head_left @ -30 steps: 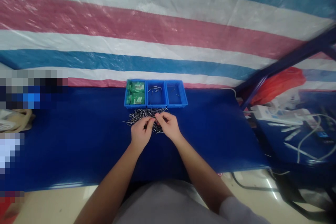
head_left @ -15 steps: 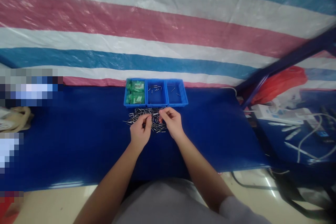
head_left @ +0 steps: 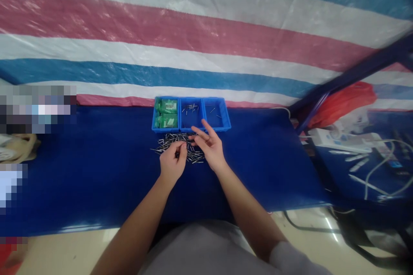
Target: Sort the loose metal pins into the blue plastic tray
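Observation:
A loose pile of slim metal pieces (head_left: 171, 138), silver and dark, lies on the blue tabletop in front of three joined blue bins. My left hand (head_left: 172, 157) is over the pile's near left part, thumb and fingertips pinched together; what is between them is too small to make out. Over the pile's right side is my right hand (head_left: 211, 148), its index and middle fingers stretched apart towards the bins, and I see nothing held in it. The middle bin (head_left: 192, 122) and the right bin (head_left: 217, 121) each contain a few metal pieces.
In the left bin (head_left: 166, 130) are green plastic packets (head_left: 168, 106). A striped plastic sheet (head_left: 193, 58) hangs behind the table. At right, a white power strip (head_left: 332, 138), cables and a red bag (head_left: 345, 103) lie past a metal post. A tan bag (head_left: 27, 148) sits far left.
The right hand's fingers have opened out from a curled pinch, with the index and middle fingers now extended. My left hand keeps its pinch in nearly the same place.

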Demonstrator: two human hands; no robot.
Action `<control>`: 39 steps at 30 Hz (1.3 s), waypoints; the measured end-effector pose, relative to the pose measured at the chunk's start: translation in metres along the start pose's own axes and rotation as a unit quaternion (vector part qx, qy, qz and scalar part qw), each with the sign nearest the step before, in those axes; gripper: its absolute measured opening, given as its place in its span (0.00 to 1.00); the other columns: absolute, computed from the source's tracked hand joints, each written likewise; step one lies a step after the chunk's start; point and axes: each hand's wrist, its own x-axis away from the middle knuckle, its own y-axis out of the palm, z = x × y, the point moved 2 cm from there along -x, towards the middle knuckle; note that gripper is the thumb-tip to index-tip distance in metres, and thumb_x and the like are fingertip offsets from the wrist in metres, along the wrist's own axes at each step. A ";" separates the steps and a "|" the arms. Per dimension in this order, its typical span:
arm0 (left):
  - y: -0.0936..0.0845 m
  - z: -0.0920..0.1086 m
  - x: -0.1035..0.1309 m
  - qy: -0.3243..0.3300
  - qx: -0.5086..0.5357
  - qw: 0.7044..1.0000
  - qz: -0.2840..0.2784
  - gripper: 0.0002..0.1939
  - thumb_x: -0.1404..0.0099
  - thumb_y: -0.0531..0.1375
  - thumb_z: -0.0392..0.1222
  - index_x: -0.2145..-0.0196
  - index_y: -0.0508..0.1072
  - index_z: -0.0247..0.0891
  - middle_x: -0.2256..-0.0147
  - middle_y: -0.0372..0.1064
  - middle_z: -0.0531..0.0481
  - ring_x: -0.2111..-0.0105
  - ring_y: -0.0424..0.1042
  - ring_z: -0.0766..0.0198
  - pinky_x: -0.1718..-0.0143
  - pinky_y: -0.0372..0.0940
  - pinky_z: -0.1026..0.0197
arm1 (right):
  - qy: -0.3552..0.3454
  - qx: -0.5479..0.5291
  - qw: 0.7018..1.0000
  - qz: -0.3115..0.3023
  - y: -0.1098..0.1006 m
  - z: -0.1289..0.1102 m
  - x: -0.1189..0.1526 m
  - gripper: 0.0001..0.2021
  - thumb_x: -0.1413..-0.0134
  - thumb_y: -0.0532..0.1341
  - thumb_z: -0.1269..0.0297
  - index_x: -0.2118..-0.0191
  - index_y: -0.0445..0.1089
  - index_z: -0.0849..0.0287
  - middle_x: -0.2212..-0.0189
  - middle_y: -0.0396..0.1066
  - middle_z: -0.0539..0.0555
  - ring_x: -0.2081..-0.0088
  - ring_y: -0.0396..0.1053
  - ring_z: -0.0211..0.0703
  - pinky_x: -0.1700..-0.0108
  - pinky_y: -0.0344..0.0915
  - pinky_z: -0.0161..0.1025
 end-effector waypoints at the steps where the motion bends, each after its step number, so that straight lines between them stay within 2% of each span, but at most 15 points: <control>1: 0.000 0.000 0.000 0.000 0.001 1.000 0.000 0.08 0.33 0.58 0.43 0.60 0.76 0.40 0.72 0.73 0.54 0.75 0.70 0.71 0.68 0.64 0.68 | -0.008 0.040 0.999 0.003 0.000 0.000 0.001 0.21 0.43 0.65 0.58 0.44 0.69 0.49 0.53 0.77 0.54 0.58 0.77 0.46 0.58 0.76 0.45; 3: 0.000 0.000 0.000 0.000 0.001 1.000 -0.002 0.09 0.33 0.58 0.43 0.60 0.76 0.40 0.72 0.73 0.54 0.75 0.70 0.71 0.68 0.65 0.68 | -0.049 0.150 0.987 0.020 -0.001 -0.001 0.002 0.10 0.42 0.63 0.61 0.54 0.75 0.53 0.62 0.79 0.54 0.62 0.77 0.46 0.59 0.75 0.45; 5: 0.000 -0.001 0.000 -0.001 0.001 1.000 -0.003 0.09 0.33 0.58 0.44 0.60 0.76 0.39 0.72 0.73 0.54 0.75 0.70 0.71 0.68 0.65 0.68 | -0.110 0.262 0.958 0.026 -0.002 -0.003 0.004 0.07 0.42 0.63 0.65 0.60 0.77 0.53 0.64 0.79 0.54 0.61 0.76 0.46 0.56 0.73 0.46; 7: 0.000 -0.002 0.000 -0.005 -0.001 1.000 -0.004 0.09 0.33 0.58 0.44 0.60 0.76 0.39 0.72 0.73 0.53 0.75 0.70 0.70 0.68 0.65 0.68 | -0.156 0.342 0.927 0.001 -0.001 -0.003 0.004 0.09 0.42 0.61 0.69 0.58 0.77 0.53 0.60 0.78 0.54 0.56 0.74 0.48 0.51 0.71 0.48; 9: 0.000 -0.003 0.001 -0.008 -0.003 1.000 -0.005 0.09 0.33 0.58 0.45 0.60 0.76 0.39 0.72 0.73 0.53 0.75 0.70 0.70 0.68 0.65 0.68 | -0.173 0.388 0.904 -0.032 0.000 -0.002 0.003 0.12 0.44 0.61 0.72 0.56 0.76 0.53 0.56 0.77 0.54 0.52 0.72 0.49 0.46 0.68 0.50; 11: 0.000 -0.003 0.001 -0.008 -0.002 1.000 -0.006 0.10 0.33 0.58 0.45 0.59 0.76 0.39 0.71 0.74 0.53 0.75 0.70 0.70 0.68 0.65 0.68 | -0.174 0.412 0.893 -0.055 0.000 0.001 0.002 0.14 0.44 0.60 0.74 0.54 0.75 0.54 0.53 0.76 0.55 0.50 0.71 0.50 0.45 0.67 0.51; 14: 0.001 -0.002 0.001 -0.007 0.002 1.000 -0.005 0.10 0.32 0.58 0.45 0.60 0.76 0.39 0.72 0.73 0.53 0.75 0.70 0.71 0.68 0.65 0.68 | -0.175 0.417 0.889 -0.075 0.000 0.005 0.001 0.15 0.44 0.58 0.77 0.55 0.75 0.55 0.55 0.77 0.56 0.52 0.71 0.49 0.47 0.68 0.49; 20: 0.000 -0.001 0.000 -0.001 -0.004 1.000 -0.002 0.10 0.32 0.58 0.45 0.61 0.76 0.39 0.73 0.73 0.53 0.75 0.69 0.71 0.68 0.64 0.68 | -0.170 0.396 0.898 -0.088 -0.001 0.007 0.001 0.16 0.44 0.55 0.78 0.57 0.76 0.55 0.59 0.78 0.56 0.55 0.72 0.49 0.50 0.69 0.48; 28: 0.000 -0.002 0.000 -0.008 -0.007 1.000 -0.003 0.10 0.32 0.58 0.45 0.60 0.76 0.40 0.73 0.73 0.54 0.75 0.70 0.70 0.69 0.65 0.67 | -0.143 0.347 0.925 -0.048 -0.001 0.006 0.001 0.16 0.44 0.55 0.75 0.58 0.77 0.52 0.59 0.76 0.55 0.56 0.73 0.47 0.50 0.71 0.47; 34: 0.001 0.000 -0.001 0.003 -0.002 1.000 0.011 0.09 0.33 0.58 0.43 0.58 0.75 0.40 0.70 0.73 0.53 0.75 0.69 0.71 0.70 0.64 0.67 | -0.088 0.184 0.977 0.056 -0.004 0.001 0.001 0.04 0.48 0.66 0.66 0.64 0.77 0.54 0.60 0.75 0.54 0.64 0.75 0.42 0.61 0.73 0.41; 39: -0.001 0.004 -0.005 0.022 0.027 0.999 0.030 0.11 0.34 0.59 0.42 0.54 0.72 0.39 0.57 0.73 0.47 0.74 0.68 0.73 0.74 0.64 0.67 | -0.014 0.033 0.996 0.082 -0.003 -0.003 0.000 0.12 0.58 0.73 0.62 0.66 0.75 0.56 0.67 0.77 0.52 0.65 0.76 0.43 0.58 0.75 0.43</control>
